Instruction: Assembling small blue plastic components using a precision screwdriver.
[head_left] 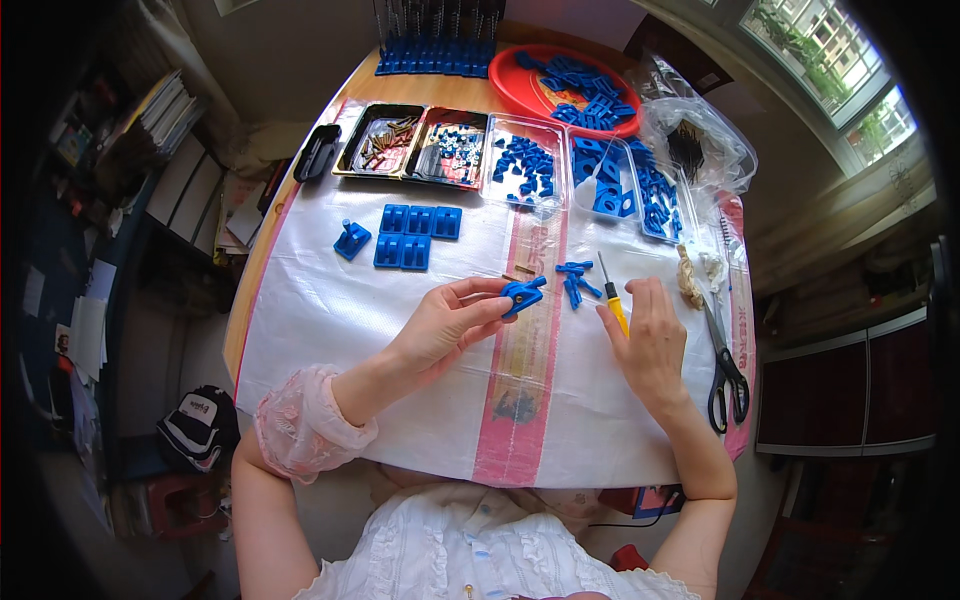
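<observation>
My left hand (450, 325) pinches a blue plastic part with a round metal piece in its side (522, 294) between thumb and fingers. My right hand (648, 345) hovers around a screwdriver (619, 314) with a yellow and black handle, thumb on one side and fingers on the other, with a gap between them. Between the hands lie several small blue lever-like pieces (576, 284) and a brass-coloured pin (525, 269). Several blue blocks (418, 236) stand in two rows farther left. Beside them sits a separate blue block with a raised lever (351, 240).
Along the back stand trays of screws (388, 142), nuts (450, 150) and small blue parts (525, 165). A red basin (510, 85) of blue parts stands behind them. Black-handled scissors (729, 385) lie at the right edge. White sheeting (380, 330) covers the table.
</observation>
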